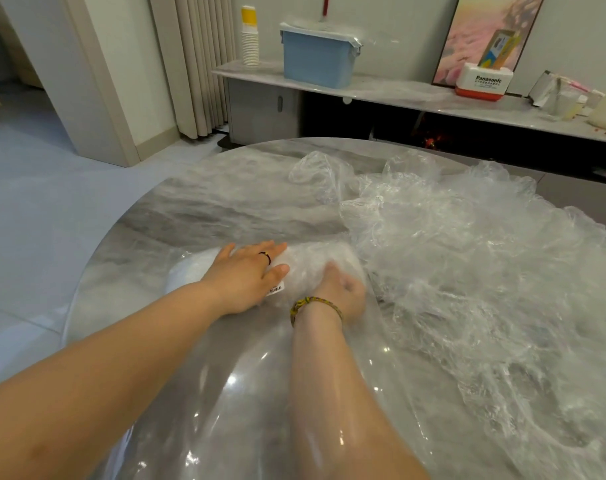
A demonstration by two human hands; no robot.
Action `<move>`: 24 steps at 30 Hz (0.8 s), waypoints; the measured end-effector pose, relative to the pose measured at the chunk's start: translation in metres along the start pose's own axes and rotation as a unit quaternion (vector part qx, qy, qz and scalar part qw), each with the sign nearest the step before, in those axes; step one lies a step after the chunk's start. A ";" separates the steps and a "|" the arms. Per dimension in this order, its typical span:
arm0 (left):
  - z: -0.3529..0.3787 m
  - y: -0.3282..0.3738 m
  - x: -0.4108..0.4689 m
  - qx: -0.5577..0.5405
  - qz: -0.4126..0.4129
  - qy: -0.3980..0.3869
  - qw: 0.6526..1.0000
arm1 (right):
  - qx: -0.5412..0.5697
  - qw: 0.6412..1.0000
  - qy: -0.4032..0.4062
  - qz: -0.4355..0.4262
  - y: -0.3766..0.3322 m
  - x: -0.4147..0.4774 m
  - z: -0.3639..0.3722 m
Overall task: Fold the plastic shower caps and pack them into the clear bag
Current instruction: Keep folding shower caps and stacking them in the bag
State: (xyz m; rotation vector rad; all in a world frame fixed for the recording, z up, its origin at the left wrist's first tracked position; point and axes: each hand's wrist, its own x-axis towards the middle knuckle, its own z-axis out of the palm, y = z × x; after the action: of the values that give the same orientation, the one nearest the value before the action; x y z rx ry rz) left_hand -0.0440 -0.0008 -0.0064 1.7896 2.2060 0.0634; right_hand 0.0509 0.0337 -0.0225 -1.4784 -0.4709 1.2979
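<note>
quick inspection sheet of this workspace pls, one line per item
surface: round marble table, glossy
job's things: clear bag lying with its mouth toward the person, white folded bundle inside; loose shower caps piled on the right
clutter: nothing seen
grippers: left hand flat on top of the bag; right hand inside it at the bundle, blurred
cables: nothing seen
surroundings: sideboard with blue bin, paper cups, Panasonic box
</note>
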 end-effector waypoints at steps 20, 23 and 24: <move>-0.015 -0.016 -0.012 0.017 -0.092 0.005 0.996 | -0.326 0.908 -0.217 -0.151 -0.001 -0.052 -0.050; -0.025 -0.011 -0.042 -0.012 -0.063 0.044 0.997 | -0.434 0.854 -0.213 -0.189 0.002 -0.060 -0.062; -0.027 -0.009 -0.056 -0.017 -0.043 0.052 0.998 | -0.469 0.837 -0.194 -0.206 0.004 -0.061 -0.066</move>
State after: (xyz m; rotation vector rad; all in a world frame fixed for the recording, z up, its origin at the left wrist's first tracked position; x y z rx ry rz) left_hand -0.0494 -0.0528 0.0291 1.7080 2.3356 0.1794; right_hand 0.0874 -0.0473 -0.0077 -1.7110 -1.7930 1.0294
